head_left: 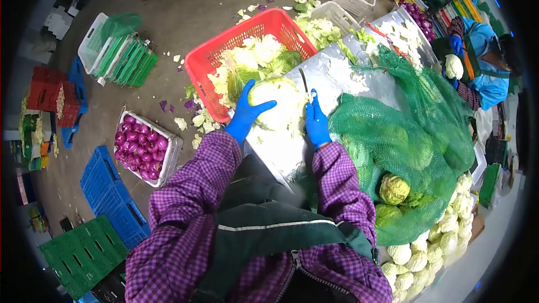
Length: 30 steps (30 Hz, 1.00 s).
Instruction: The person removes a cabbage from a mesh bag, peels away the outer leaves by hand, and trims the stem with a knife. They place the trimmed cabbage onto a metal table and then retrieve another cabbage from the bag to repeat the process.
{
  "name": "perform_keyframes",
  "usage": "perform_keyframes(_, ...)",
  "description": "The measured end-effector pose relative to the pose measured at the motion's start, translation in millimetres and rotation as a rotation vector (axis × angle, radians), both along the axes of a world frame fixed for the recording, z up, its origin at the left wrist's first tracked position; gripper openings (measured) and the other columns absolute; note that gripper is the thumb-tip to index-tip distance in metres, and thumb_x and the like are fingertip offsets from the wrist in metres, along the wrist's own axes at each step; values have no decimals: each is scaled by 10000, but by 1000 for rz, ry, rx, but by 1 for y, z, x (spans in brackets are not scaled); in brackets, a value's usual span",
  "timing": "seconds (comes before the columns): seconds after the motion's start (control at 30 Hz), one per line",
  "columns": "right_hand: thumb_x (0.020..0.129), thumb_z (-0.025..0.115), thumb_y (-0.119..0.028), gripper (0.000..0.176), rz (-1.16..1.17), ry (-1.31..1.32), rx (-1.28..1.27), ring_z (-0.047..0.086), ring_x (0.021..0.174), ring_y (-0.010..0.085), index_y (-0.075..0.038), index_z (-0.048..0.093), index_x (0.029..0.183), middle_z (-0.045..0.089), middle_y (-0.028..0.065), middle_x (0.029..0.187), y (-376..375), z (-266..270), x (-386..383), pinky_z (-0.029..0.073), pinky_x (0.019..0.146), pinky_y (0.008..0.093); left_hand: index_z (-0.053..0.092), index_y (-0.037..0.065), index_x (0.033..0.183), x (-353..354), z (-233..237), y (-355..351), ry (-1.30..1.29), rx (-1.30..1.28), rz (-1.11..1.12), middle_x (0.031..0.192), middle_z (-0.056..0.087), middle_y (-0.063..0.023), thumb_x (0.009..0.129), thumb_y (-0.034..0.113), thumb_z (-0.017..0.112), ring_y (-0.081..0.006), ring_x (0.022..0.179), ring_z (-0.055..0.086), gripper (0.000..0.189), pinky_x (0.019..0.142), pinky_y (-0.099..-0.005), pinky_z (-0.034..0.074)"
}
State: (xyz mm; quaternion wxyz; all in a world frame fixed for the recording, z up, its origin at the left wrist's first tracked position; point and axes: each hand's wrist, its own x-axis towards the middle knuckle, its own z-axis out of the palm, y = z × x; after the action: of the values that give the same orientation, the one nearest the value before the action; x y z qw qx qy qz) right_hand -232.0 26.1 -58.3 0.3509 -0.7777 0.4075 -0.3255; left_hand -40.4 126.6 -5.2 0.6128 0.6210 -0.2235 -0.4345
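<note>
My left hand (247, 113), in a blue glove, grips a pale green cabbage (283, 106) lying on the metal table (337, 73). My right hand (316, 123), also gloved in blue, holds a knife (304, 80) whose blade points up and away, just right of the cabbage. Loose outer leaves cling around the cabbage. My purple checked sleeves and dark green apron fill the lower middle.
A red crate (210, 59) of cabbage trimmings stands beyond the table's left edge. A green net sack (410, 134) of cabbages lies at the right, with trimmed cabbages (432, 247) below it. On the floor sits a white crate of purple onions (140, 146). Another person (477, 62) works at the far right.
</note>
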Motion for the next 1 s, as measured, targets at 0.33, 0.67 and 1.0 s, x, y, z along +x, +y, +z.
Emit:
perform_keyframes(0.33,928,490,-270,571,-10,130,138,633,805,376,-120,275,1435,557,219,1198,-12,10,27,522,668,394,397,40,1314,11,19,-31,98,137,-37,1175,544,-115,661,136,827,-212,1062,553,788,903,-352,483)
perform_keyframes(0.67,933,483,-277,609,-208,221,321,646,677,323,-182,195,1461,642,220,1007,-16,36,5,516,590,385,349,45,1362,31,24,-45,-83,214,-311,1279,477,-136,649,181,836,-227,1175,478,874,987,-341,413)
perform_keyframes(1.0,919,475,-359,513,88,239,167,617,901,396,-269,340,1406,620,191,1095,-33,70,44,494,776,439,413,32,1324,39,33,-66,-95,200,-451,1228,529,-129,649,208,833,-221,1154,498,814,985,-328,405)
